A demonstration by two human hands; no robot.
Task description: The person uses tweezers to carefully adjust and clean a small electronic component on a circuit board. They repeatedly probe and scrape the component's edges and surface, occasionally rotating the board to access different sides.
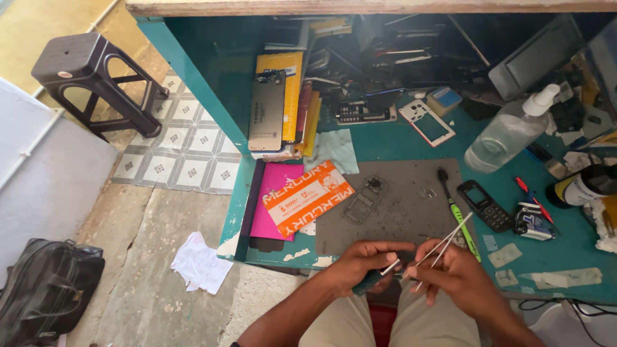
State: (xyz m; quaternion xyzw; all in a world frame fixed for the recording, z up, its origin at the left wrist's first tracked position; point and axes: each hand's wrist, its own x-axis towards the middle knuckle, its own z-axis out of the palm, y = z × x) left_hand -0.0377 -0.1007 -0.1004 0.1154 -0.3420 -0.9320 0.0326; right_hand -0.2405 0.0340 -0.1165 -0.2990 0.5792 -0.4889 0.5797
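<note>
Down at the teal workbench's (385, 144) front edge, the left hand (360, 260) closed around a small dark part (369, 281) (its kind unclear), while the right hand (453, 273) pinched white tweezers (443, 243) beside it, just below the grey mat (398, 205).

Your right hand (453, 275) is pinching thin metal tweezers (443, 244) that are catching light, while your left hand (360, 263) is gripping a small dark plastic part (369, 281). The desk (398, 138) is showing painted teal wood, and the grey mat (392, 205) is looking matt and dusty beside 1 clear glossy plastic bottle (508, 132).
</note>
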